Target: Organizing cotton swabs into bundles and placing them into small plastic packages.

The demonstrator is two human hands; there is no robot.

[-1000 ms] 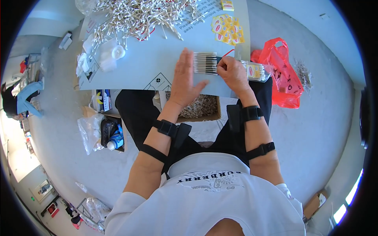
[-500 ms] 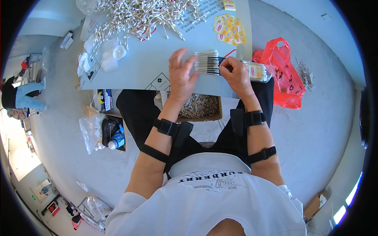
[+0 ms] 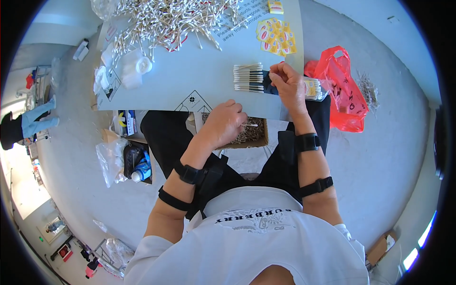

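The person sits at a pale blue board (image 3: 190,80) that lies like a table. The right hand (image 3: 287,85) is up at about one o'clock. Its fingers are curled shut and pinch the end of a neat row of cotton swabs (image 3: 248,77), which lies flat on the board and points toward nine o'clock from the hand. Just past the hand, at three o'clock from it, is a small clear pack of swabs (image 3: 313,89). The left hand (image 3: 223,124) is lower, near the middle. Its fingers are bent in close and hold one single cotton swab (image 3: 250,125) by its stick, right over a brown cardboard box (image 3: 247,135) full of more swabs. A big loose pile of cotton swabs (image 3: 166,21) sits at eleven o'clock, some yellow stickers (image 3: 276,34) at twelve o'clock, and a red plastic bag (image 3: 339,88) on the floor at three o'clock. I think things could go wrong in a few ways. The row is held at only one end, so a bump could make the swabs roll apart and lose their tidy line. The single swab is thin, so it could slip and drop into the box. The clear pack sits close to the board's edge, so a push could knock it off.
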